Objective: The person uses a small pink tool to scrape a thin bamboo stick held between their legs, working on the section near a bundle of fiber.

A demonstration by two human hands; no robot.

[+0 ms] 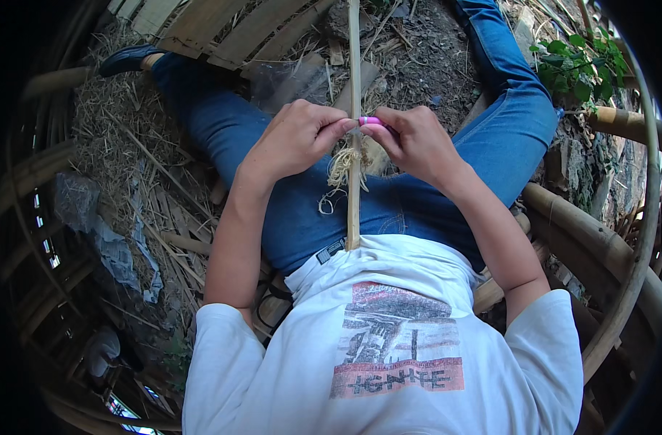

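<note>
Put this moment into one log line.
left hand: pinched at stick | right hand: holding pink item near left fingertips | yellow string: at stick, below hands

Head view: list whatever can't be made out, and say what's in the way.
All in the head view:
- Pink object: its right end is covered by the right hand.
- Left hand: whatever its fingertips may pinch is too small and covered to tell.
- Stick: far end cut off by the upper edge.
- Right trouser leg: foot out of frame at the upper edge.
</note>
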